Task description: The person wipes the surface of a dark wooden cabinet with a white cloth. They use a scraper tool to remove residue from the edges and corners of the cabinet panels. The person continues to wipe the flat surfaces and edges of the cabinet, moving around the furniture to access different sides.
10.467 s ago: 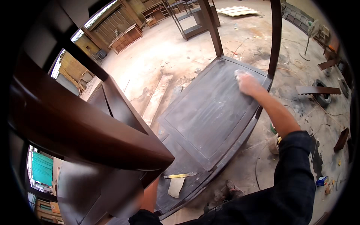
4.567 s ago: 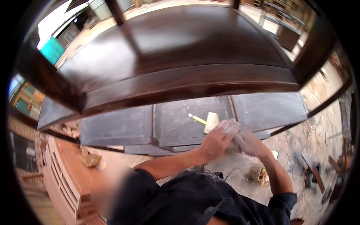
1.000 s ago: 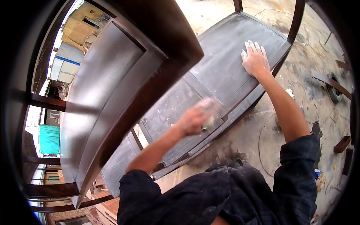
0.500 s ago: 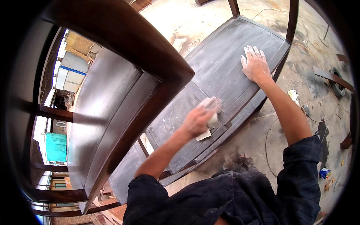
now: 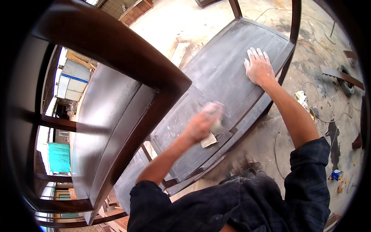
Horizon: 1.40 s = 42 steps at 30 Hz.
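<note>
My left hand (image 5: 201, 123) is smeared by motion over the dark, dusty wooden panel (image 5: 216, 65). Under its palm and fingers is a pale folded sheet of sandpaper (image 5: 209, 141), one corner sticking out toward me. The hand presses this sheet against the panel. Farther off to the right, my right hand (image 5: 259, 69) lies flat on the same panel, fingers spread and coated in white dust. It holds nothing. A grey dusty film with paler streaks covers the panel, and a seam crosses it near my left hand.
A glossy dark brown wooden frame (image 5: 116, 42) with a broad panel (image 5: 104, 96) rises close at the left. Dark posts (image 5: 296, 19) stand at the panel's far end. On the stained concrete floor lie a tyre (image 5: 346, 87), thin hoses and a small blue box (image 5: 336, 174).
The view has shifted slightly, so the panel sits a little farther left. My left hand has moved slightly back with the sandpaper, still blurred. My right hand stays flat in place on the panel.
</note>
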{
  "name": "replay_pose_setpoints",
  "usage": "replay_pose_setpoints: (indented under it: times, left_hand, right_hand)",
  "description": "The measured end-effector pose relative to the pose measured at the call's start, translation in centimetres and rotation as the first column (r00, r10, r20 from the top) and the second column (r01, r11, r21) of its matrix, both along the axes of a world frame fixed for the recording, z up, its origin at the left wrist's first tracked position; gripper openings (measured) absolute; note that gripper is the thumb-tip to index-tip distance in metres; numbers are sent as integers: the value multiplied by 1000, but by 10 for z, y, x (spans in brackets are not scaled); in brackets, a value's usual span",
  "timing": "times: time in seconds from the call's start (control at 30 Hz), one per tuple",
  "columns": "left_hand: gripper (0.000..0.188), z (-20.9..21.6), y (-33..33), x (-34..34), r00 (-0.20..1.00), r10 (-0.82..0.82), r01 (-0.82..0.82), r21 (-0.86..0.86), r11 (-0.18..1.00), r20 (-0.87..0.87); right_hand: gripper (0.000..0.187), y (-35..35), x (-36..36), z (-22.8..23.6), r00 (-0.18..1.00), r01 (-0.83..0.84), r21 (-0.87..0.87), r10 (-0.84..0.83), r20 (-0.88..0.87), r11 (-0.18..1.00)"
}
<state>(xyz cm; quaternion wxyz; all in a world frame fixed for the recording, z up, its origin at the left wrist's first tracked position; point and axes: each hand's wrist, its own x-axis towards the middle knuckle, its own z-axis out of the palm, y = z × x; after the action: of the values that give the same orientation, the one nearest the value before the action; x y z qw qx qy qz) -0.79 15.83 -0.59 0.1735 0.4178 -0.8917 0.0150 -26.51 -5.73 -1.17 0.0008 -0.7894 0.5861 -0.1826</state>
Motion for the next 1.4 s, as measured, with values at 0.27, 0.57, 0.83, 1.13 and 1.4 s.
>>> replay_pose_setpoints:
  times: [0.27,0.57,0.83,1.13,1.4]
  left_hand:
    - [65,16,14,-19,992,41,-16,205,979,-116]
    - [78,26,-12,-70,991,57,-33,190,981,-121]
    - [74,18,-22,-84,988,94,-78,131,988,-120]
    - [62,44,89,-88,865,436,-374,259,891,-249]
    - [69,40,134,-113,545,537,-436,329,838,-644]
  right_hand:
    - [56,0,1,8,1000,3,13,-3,4,1000]
    - [56,0,-1,-2,1000,-2,-26,2,0,1000]
    - [55,7,7,-1,1000,-12,-20,12,18,1000]
    - [34,62,-13,11,659,-366,-182,392,642,913]
    - [55,270,-16,29,282,-753,151,107,954,641]
